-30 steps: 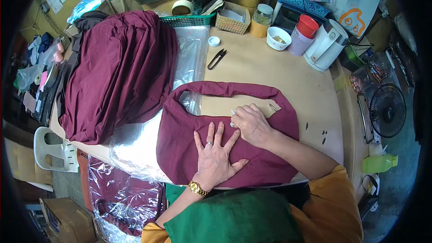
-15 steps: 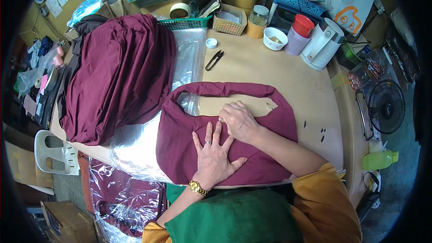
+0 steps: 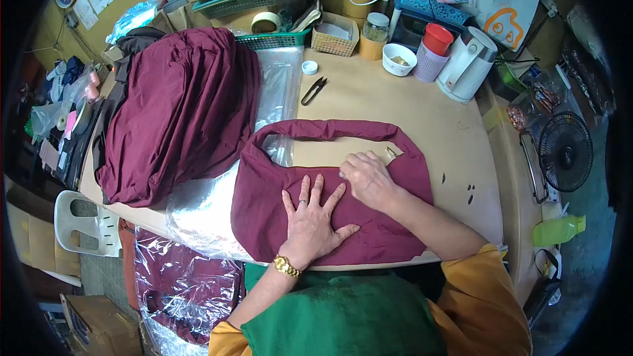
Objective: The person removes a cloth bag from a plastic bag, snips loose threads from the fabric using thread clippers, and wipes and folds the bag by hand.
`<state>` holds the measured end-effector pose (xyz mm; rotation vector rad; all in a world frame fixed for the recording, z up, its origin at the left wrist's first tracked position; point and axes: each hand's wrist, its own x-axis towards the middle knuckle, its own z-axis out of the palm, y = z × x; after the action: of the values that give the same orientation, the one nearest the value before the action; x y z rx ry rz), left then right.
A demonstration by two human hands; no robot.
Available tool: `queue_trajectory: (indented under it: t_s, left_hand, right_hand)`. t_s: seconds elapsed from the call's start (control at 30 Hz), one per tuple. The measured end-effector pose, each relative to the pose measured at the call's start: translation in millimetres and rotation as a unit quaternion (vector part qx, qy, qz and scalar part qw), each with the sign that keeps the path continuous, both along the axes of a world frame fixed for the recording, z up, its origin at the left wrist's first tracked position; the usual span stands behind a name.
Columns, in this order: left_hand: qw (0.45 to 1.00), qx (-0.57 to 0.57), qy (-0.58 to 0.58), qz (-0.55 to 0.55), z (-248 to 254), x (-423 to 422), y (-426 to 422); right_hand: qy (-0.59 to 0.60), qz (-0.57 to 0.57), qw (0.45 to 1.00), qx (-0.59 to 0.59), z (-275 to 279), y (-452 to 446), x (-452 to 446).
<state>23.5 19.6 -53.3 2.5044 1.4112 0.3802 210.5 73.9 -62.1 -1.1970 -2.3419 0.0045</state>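
Observation:
A maroon cloth shoulder bag (image 3: 389,237) lies flat at the table's front edge, its strap looped away from me. My left hand (image 3: 310,224) is open on the bag's body, palm down with fingers spread. At the upper edge of the bag, right of the left hand, my right hand (image 3: 369,181) is closed with fingers curled on the cloth edge; the fingertips are partly hidden. A small light tag-like piece (image 3: 392,153) shows inside the strap opening near its right end.
A heap of maroon cloth (image 3: 178,112) stands on the left, beside clear plastic sheets (image 3: 204,214). Farther back lie black thread snips (image 3: 314,91) and a white cap (image 3: 309,67). A white bowl (image 3: 399,59) and an electric kettle (image 3: 468,66) stand at the back right.
My right hand has slid to the right along the bag's upper edge, away from the left hand. My left hand stays flat in nearly the same place.

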Motion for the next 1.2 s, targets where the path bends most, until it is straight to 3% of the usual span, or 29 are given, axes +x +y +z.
queue_trajectory:
  t_s: [0.1, 0.17, 0.2, 0.3, 0.4, 0.47, 0.63, 0.7, 0.83, 0.97, 1.2]
  left_hand:
    - [0.998, -0.037, 0.044, -0.022, 23, -1, 15]
    - [0.987, -0.093, -0.13, 0.021, 24, 1, 37]
    - [0.985, -0.054, -0.16, 0.023, 22, 4, 44]
    - [0.986, -0.09, -0.13, 0.055, 10, 7, 64]
    - [0.988, -0.056, -0.143, 0.005, 13, -2, 48]
    - [0.986, -0.021, -0.156, -0.056, 7, -11, 27]
    - [0.995, 0.041, -0.059, -0.067, -23, -13, -1]
    - [0.995, 0.052, -0.053, -0.063, -25, -10, -2]
    - [0.996, 0.004, -0.083, -0.028, -24, -10, -5]
    - [0.997, 0.06, -0.018, -0.048, -31, -8, -5]
    - [0.996, 0.013, -0.089, -0.017, -21, -9, -6]
  right_hand:
    - [-0.048, -0.066, 0.995, -0.049, 6, -17, 12]
    - [-0.046, -0.104, 0.993, -0.035, 1, -23, 11]
    - [-0.043, -0.104, 0.993, -0.034, -3, -24, 10]
    - [0.046, -0.123, 0.991, -0.017, -14, -24, 11]
    - [0.125, -0.106, 0.986, -0.01, -13, -21, 23]
    - [0.259, -0.158, 0.91, -0.283, 0, -8, 33]
    - [0.298, -0.073, 0.893, -0.331, 11, 13, 13]
    - [0.151, 0.063, 0.971, -0.172, -6, 9, -8]
    - [0.09, 0.061, 0.99, -0.084, 1, -6, 6]
    - [0.075, 0.066, 0.992, -0.075, -5, 0, 0]
    - [0.06, 0.077, 0.994, -0.038, -1, -3, -1]
